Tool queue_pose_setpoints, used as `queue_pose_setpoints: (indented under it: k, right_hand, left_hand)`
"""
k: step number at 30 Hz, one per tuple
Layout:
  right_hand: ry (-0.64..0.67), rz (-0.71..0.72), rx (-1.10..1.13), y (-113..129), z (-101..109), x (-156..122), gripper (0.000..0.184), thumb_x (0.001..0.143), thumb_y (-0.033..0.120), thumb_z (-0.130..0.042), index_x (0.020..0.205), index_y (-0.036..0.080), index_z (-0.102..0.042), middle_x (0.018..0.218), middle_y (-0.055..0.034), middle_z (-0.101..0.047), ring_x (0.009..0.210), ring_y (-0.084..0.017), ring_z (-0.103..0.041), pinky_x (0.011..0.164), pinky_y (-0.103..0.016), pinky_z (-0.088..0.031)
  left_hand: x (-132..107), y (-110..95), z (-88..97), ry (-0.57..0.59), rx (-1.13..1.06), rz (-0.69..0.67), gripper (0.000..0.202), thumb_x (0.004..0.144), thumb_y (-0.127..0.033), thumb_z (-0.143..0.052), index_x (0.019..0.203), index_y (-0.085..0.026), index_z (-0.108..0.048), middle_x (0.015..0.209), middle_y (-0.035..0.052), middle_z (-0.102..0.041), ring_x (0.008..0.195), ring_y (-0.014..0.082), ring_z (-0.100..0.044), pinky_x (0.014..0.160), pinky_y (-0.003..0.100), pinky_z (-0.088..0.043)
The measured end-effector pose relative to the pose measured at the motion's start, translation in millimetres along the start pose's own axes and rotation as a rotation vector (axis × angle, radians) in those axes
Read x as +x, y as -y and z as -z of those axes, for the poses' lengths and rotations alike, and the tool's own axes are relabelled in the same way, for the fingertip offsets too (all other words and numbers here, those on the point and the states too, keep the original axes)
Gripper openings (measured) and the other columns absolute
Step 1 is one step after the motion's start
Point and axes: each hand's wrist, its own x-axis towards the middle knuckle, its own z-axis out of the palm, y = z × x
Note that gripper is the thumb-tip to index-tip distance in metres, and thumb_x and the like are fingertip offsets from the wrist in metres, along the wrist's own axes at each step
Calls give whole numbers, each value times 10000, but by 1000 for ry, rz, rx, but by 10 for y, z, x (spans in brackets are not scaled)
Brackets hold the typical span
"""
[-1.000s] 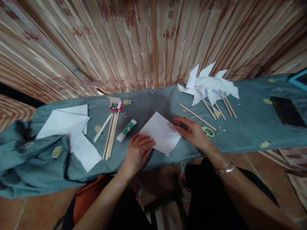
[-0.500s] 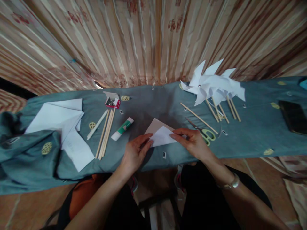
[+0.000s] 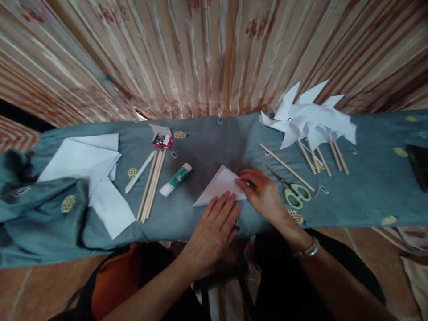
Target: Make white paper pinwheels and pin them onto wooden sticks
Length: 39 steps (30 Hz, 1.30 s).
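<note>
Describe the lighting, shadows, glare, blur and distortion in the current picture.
Head view: dim overall, a soft shadow on the grey-green patterned cloth behind the folded white paper triangle; head view: a small glint on the silver-coloured bracelet; head view: wide-angle stretch fans the beige-brown striped curtain; head view: faint marks on the white paper sheet at left too soft to read.

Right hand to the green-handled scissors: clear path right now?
Likely yes: the scissors lie uncovered on the cloth beside the right hand, with nothing visible between them. That hand touches the folded paper, so it would have to leave that first.
</note>
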Motion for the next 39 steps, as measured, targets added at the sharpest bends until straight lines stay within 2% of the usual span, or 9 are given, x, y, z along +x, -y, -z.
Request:
queue_pose_setpoints:
  k: [5,10,23,39]
  right_hand:
    - [-7,-7,-32,17,-27,24,121,864,284,-586,823,230,-686,950,-68,-716,935,-238,-632,873,-383,-484]
    - [-27,-20,-54,36,-49,58,115,857,273,-598,785,216,-669,904,-68,-712,900,-238,-625,849,-379,-483]
    - [-29,-28,-100,16,-84,91,114,851,309,-602,761,246,-631,864,-48,-695,866,-237,-615,783,-368,-480]
    - [-5,20,-131,-5,-101,110,164,887,337,-557,792,229,-637,896,-59,-688,865,-226,-597,797,-365,-469]
  left_hand:
    - [-38,21,-47,111,50,52,572,912,-347,-530,1391,-69,-385,1460,188,-442,1398,372,-313,1094,592,-330]
    - [-45,59,-30,142,60,72,641,901,-416,-534,1409,-65,-363,1490,197,-394,1420,387,-250,1096,630,-283]
    - [-24,79,-28,191,82,99,676,899,-493,-503,1404,-61,-381,1491,196,-394,1419,372,-265,1120,606,-242]
    - [-24,64,-44,182,99,117,688,895,-513,-495,1401,-59,-388,1483,210,-399,1410,382,-283,1113,611,-245]
